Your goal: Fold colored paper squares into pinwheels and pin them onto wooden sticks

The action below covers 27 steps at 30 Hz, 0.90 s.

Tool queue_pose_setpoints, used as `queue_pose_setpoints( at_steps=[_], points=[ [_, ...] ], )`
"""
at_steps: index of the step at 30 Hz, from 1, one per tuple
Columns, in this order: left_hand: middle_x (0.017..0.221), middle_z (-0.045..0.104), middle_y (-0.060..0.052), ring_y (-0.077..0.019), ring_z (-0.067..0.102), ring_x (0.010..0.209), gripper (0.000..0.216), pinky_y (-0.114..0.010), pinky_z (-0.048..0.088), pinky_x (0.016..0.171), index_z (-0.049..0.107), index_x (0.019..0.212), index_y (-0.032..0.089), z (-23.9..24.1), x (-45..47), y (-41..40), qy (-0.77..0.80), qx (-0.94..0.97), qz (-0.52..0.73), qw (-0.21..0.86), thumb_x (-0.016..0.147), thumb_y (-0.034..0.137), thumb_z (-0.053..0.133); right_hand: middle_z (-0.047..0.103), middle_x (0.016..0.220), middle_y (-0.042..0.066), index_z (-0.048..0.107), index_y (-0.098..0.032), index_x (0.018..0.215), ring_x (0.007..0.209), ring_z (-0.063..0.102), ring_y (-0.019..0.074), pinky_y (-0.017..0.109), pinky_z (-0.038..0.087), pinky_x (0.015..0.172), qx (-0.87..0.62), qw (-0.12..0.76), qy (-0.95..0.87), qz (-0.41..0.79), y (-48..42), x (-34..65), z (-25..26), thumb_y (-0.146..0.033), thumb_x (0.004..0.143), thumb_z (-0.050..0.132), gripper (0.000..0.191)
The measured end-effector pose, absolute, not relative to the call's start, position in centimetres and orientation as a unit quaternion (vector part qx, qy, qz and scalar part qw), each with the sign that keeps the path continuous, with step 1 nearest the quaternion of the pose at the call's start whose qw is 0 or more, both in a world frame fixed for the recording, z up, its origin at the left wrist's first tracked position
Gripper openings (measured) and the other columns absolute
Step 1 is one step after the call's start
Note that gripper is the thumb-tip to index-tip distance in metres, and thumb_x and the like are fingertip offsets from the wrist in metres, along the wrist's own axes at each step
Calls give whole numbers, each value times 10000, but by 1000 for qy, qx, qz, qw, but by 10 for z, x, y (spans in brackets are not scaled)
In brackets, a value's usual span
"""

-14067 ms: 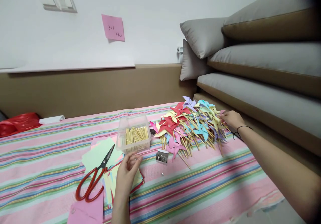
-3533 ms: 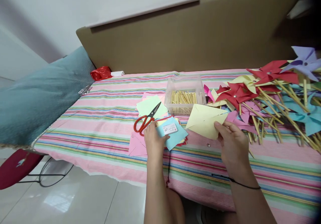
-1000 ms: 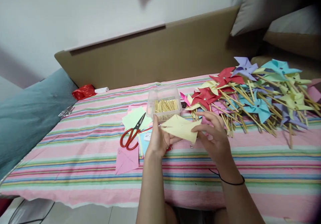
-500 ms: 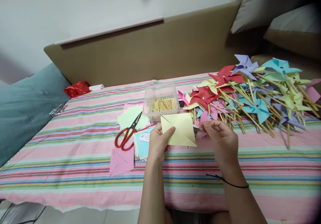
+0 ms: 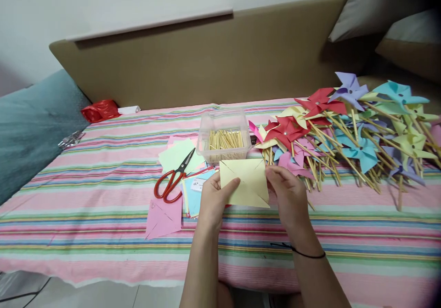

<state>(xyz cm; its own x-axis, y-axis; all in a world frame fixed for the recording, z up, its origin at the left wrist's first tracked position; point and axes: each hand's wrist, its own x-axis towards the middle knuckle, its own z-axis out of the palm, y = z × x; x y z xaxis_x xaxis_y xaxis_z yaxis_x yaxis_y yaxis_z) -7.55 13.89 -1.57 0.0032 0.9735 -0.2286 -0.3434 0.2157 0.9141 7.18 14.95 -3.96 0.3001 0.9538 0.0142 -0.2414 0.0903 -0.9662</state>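
Note:
A pale yellow paper square (image 5: 248, 191) with slits cut in from its corners is held up before me. My left hand (image 5: 214, 202) grips its left side, thumb flat on the front and fingers behind. My right hand (image 5: 289, 195) is closed at its right edge, thumb and fingertips pinching near the upper right corner. Whether a small item is also in that pinch is hidden. Just behind the paper stands a clear plastic box (image 5: 225, 117) of short wooden sticks (image 5: 225, 140). Left of my left hand lie red-handled scissors (image 5: 172, 181) and a slit pink paper square (image 5: 164, 218).
Finished paper pinwheels (image 5: 360, 147) on sticks are heaped at the right. Pale green sheets (image 5: 177, 156) and blue sheets (image 5: 193, 202) lie at the left. A red plastic bag (image 5: 101, 110) sits at the far left of the striped cloth (image 5: 103, 193), beside a teal cushion (image 5: 37, 119).
My right hand has come left from beside the pinwheels to the paper's right edge. My left hand still holds the paper. The view has shifted slightly.

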Motion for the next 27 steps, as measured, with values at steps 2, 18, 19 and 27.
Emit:
queue_pose_setpoints(
  at_steps=[2, 18, 19, 27],
  points=[
    [899, 759, -81, -189, 702, 755, 355, -285, 541, 700, 688, 1039, 141, -17, -76, 139, 470, 333, 525, 627, 725, 296, 749, 717, 731, 19, 717, -209, 770, 685, 670, 167, 255, 532, 572, -509, 648, -369, 430, 149, 68, -39, -357, 709, 777, 171],
    [983, 747, -90, -212, 703, 764, 375, -306, 538, 669, 651, 1014, 164, -16, -70, 149, 473, 272, 546, 636, 691, 318, 764, 683, 1030, 60, 708, -242, 845, 943, 669, 209, 401, 545, 859, -447, 557, -682, 153, 144, 70, -35, -132, 827, 640, 131],
    [1003, 744, -90, -217, 705, 786, 382, -305, 539, 677, 651, 1019, 168, -15, -70, 150, 473, 275, 546, 634, 690, 324, 766, 679, 1042, 63, 710, -240, 844, 917, 675, 203, 395, 551, 844, -448, 556, -685, 143, 143, 70, -34, -132, 829, 638, 131],
    [1012, 744, -91, -217, 707, 851, 468, -294, 551, 705, 604, 1093, 175, -16, -68, 151, 450, 331, 544, 626, 674, 272, 789, 670, 1060, 82, 730, -224, 848, 841, 669, 183, 358, 581, 750, -455, 573, -674, 106, 143, 74, -30, -116, 815, 657, 135]
  ],
)
